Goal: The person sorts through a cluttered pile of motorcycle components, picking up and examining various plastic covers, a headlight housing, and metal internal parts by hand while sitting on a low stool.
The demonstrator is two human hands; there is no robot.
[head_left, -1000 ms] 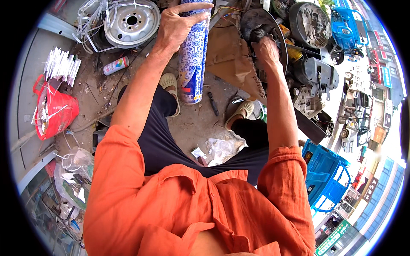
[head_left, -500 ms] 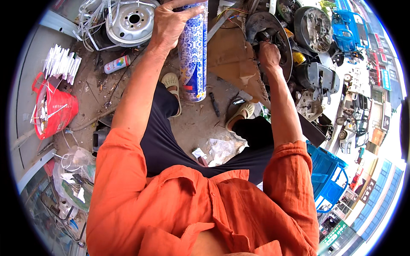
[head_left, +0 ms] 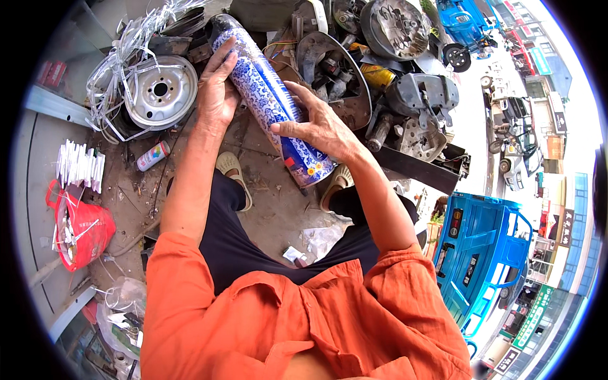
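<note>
A long cylinder (head_left: 258, 75) with a blue-and-white floral pattern lies tilted across my lap space, its upper end toward the upper left and its lower end over my right shoe. My left hand (head_left: 217, 92) grips its upper left side, fingers along the surface. My right hand (head_left: 311, 126) is wrapped over its middle from the right, thumb across the patterned face. Just beyond it lie a dark round metal housing (head_left: 356, 95) with mechanical parts inside and, to the left, a silver wheel rim (head_left: 178, 94) draped with white plastic straps (head_left: 120, 79).
A spray can (head_left: 152, 156), bundled white strips (head_left: 79, 164) and a red bag (head_left: 88, 229) are at left. Greasy parts (head_left: 415, 95) and a dark metal box (head_left: 405, 163) crowd the right. Beyond are a blue cargo vehicle (head_left: 475, 253) and street vehicles (head_left: 514, 145).
My right hand has left the dark round housing and now holds the cylinder. The cylinder has tilted from upright in view to diagonal, and my left hand has moved left with it.
</note>
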